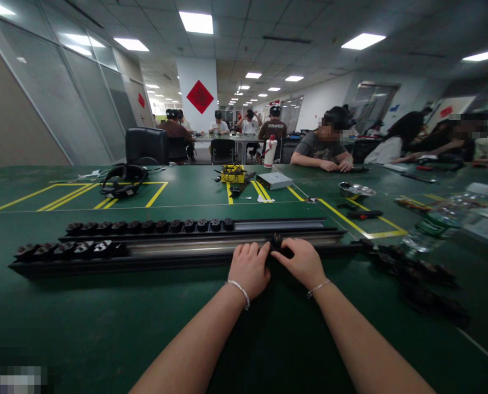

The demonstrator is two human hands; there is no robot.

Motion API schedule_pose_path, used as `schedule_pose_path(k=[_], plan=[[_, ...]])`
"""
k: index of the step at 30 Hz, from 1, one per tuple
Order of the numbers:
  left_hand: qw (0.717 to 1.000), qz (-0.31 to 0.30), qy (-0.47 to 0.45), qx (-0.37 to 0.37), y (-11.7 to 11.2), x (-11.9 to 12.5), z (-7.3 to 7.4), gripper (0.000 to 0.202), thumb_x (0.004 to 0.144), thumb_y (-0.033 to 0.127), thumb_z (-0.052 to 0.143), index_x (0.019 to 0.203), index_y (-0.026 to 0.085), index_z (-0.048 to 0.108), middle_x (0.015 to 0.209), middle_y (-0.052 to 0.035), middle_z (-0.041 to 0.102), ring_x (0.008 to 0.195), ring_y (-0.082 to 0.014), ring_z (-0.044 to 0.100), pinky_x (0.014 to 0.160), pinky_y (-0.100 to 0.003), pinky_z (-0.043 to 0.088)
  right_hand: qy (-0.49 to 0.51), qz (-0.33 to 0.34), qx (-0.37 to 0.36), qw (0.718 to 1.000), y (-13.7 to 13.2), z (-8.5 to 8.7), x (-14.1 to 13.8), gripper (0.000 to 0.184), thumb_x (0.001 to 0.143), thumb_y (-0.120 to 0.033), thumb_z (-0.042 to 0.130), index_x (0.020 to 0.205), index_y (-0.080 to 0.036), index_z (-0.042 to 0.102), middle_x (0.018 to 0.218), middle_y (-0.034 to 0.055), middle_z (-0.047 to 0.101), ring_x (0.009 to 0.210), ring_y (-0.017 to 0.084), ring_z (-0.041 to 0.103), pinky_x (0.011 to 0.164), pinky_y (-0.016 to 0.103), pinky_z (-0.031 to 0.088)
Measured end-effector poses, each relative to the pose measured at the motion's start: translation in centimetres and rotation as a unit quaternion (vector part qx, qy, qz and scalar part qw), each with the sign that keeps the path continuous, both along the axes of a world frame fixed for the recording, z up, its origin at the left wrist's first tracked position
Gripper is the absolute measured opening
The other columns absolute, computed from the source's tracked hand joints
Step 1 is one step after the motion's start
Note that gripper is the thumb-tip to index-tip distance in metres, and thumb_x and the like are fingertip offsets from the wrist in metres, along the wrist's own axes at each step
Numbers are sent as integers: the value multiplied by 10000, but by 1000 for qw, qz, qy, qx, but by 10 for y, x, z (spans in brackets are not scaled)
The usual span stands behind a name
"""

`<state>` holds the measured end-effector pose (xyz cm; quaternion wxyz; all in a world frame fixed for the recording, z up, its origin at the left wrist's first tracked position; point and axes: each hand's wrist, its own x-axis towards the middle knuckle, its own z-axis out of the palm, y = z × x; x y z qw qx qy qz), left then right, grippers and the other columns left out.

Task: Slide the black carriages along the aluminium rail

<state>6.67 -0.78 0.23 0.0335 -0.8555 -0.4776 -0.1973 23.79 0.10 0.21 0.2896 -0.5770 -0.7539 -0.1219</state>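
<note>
Two long black rails with metallic channels lie side by side across the green table. On the near rail point(178, 249), my left hand point(250, 268) grips the front edge with fingers curled over it, its thumb side close to a small black module point(276, 241). My right hand point(303, 261) pinches this module between thumb and fingers at the near rail's channel; whether it is seated there I cannot tell. Several similar black socket-like modules point(63, 249) sit at the near rail's left end. The far rail point(279, 224) carries a row of them along its left part.
Loose black modules point(416, 273) lie in a heap at right, beside a plastic bottle point(430, 224). Farther back are a metal bowl point(356, 190), a grey box point(274, 180), a yellow basket point(233, 173) with cables and a black headset point(124, 181). Other people sit beyond.
</note>
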Motion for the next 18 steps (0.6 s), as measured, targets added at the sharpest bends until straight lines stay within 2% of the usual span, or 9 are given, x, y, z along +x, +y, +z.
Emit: schedule_pose_path(k=[10, 14, 18], plan=[[1000, 18, 11, 2, 0, 2, 0, 512, 752, 308, 491, 1252, 245, 398, 1016, -60, 515, 964, -217, 436, 897, -385, 290, 4, -2, 4, 1000, 2, -2, 1, 287, 741, -490, 546, 692, -208, 545, 688, 15, 615, 685, 164, 540, 669, 275, 347], [999, 48, 21, 2, -1, 8, 3, 483, 750, 299, 504, 1223, 259, 416, 989, -68, 519, 951, -230, 446, 881, -412, 290, 3, -5, 3, 1000, 2, -3, 0, 279, 734, -483, 553, 691, -207, 542, 683, 12, 612, 678, 163, 539, 660, 275, 341], [995, 95, 28, 0, -4, 23, 6, 359, 791, 276, 455, 1148, 238, 463, 942, -85, 540, 920, -240, 463, 884, -458, 281, 8, -3, 7, 1000, 3, -3, 0, 245, 732, -447, 554, 681, -208, 545, 669, 9, 608, 667, 157, 537, 657, 271, 339]])
